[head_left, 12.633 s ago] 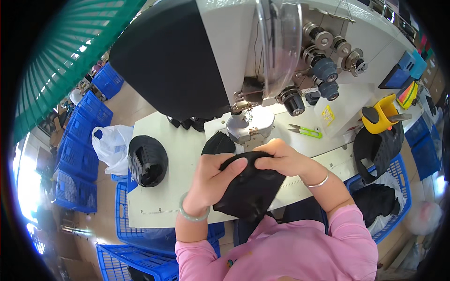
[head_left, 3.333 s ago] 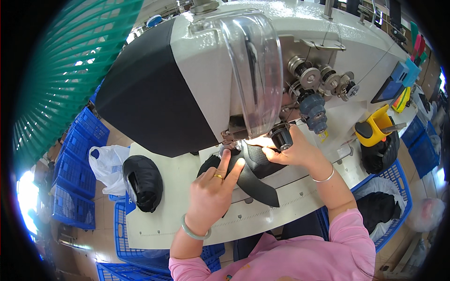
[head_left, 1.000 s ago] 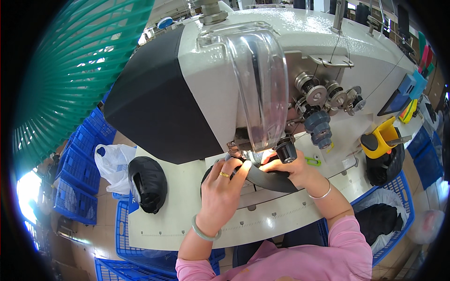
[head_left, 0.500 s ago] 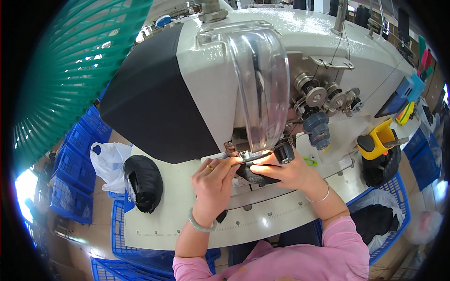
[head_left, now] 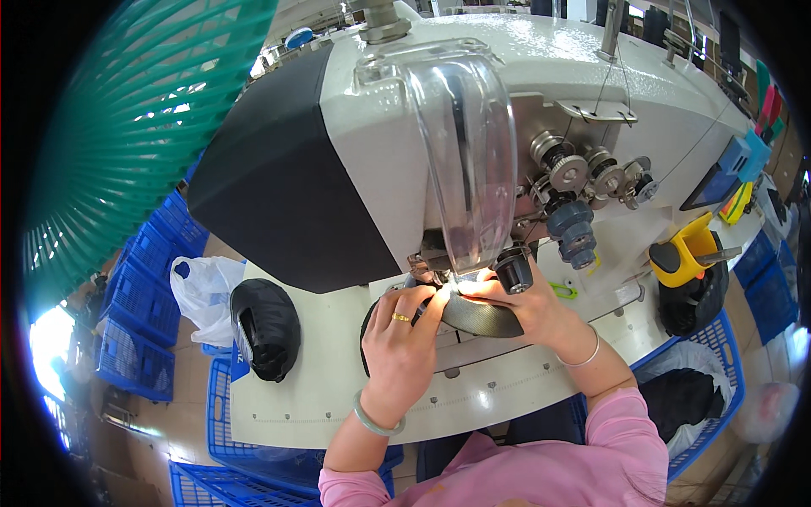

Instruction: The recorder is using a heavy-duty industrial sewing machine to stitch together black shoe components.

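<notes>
A dark grey mesh fabric piece lies under the needle area of a white sewing machine. My left hand presses it from the left, thumb and fingers close together near the lit needle. From the right, my right hand pinches its upper edge just below a dark round knob. Its curved mesh side shows between my hands, and a black edge peeks out left of my left hand. The machine head partly hides my fingertips and the needle.
A black shoe-like piece stands on the table's left, beside a white plastic bag. At right are a yellow holder, another black piece and a blue basket. Blue crates and a green fan grille are left.
The fabric piece has been turned, so its mesh side now faces up between my hands. My left hand has shifted right and slightly down; my right hand stays near the needle.
</notes>
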The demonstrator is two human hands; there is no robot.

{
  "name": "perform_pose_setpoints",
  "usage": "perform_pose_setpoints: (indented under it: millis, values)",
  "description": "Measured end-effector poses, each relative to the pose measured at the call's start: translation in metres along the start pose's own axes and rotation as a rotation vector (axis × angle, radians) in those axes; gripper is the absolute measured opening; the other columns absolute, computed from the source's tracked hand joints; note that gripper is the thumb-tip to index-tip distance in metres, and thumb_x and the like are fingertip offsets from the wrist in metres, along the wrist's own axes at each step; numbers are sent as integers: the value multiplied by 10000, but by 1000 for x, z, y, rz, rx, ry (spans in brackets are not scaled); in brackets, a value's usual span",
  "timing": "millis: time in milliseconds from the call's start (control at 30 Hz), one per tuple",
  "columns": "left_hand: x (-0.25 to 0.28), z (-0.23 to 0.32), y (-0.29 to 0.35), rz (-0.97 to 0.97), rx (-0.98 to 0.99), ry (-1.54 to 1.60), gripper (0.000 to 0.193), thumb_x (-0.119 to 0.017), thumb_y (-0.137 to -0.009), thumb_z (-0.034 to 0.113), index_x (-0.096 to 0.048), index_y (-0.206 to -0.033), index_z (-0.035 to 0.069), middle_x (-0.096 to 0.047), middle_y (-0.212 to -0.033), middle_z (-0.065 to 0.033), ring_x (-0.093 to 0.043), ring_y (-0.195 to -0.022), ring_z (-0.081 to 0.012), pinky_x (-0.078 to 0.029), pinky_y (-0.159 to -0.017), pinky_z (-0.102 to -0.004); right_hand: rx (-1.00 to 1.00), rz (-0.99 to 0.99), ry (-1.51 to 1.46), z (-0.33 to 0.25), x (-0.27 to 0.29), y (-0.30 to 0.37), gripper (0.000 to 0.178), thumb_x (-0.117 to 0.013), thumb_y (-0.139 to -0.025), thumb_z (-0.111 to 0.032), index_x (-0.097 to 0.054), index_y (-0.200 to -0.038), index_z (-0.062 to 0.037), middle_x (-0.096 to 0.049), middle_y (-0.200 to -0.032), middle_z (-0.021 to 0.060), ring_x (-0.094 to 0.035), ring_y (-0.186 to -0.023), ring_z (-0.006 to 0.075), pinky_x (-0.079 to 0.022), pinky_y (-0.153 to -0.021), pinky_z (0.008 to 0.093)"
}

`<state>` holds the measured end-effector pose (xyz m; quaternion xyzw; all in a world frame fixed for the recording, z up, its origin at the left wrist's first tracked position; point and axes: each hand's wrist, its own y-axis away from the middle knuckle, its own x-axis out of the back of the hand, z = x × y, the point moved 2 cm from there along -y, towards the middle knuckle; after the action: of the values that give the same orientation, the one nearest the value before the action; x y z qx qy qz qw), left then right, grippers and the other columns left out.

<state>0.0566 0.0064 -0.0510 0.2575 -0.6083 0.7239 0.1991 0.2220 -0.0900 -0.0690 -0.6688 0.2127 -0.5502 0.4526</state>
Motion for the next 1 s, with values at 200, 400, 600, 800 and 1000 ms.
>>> perform_pose_setpoints:
  millis: [200, 400, 600, 800, 1000]
  values:
    - [0, -2, -3, -9, -32, -58, 377, -688, -641, -47, -688, -1002, 63, -614, -986, -61, -611, -900, -278, -521, -735, -370, 60, 30, 32, -2, -1, -3, 335, -704, -637, -118, -694, -967, -59, -606, -980, 0, -568, -894, 232, -494, -643, 350]
    - [4, -6, -7, 40, -111, 26, 320, -697, -662, -41, -711, -966, 58, -633, -878, -60, -629, -791, -268, -528, -703, -360, 7, 2, 60, -5, -9, 7, 448, -712, -595, -97, -680, -1041, -86, -597, -1076, 29, -572, -939, 243, -459, -767, 403]
    - [-4, -15, -2, 64, 327, 306, 249, -712, -704, 6, -705, -951, 39, -651, -768, -64, -636, -717, -247, -520, -647, -336, -22, -68, 112, -12, -12, 9, 552, -711, -579, -95, -667, -1129, -115, -592, -1102, 32, -552, -964, 242, -422, -834, 449]
    - [-3, 2, 3, 128, 32, 33, 311, -706, -630, -44, -710, -924, 55, -658, -897, -53, -619, -827, -255, -518, -720, -340, -63, -61, 43, -12, -12, 12, 519, -707, -583, -87, -672, -1101, -94, -583, -1111, 34, -532, -995, 259, -430, -804, 443]
    - [0, 4, 5, 59, 12, -49, 396, -706, -607, -40, -696, -985, 74, -641, -1013, -40, -614, -882, -260, -523, -725, -350, -127, -27, 24, -16, -11, 9, 502, -706, -572, -81, -673, -1073, -74, -579, -1118, 38, -517, -1027, 274, -404, -811, 453]
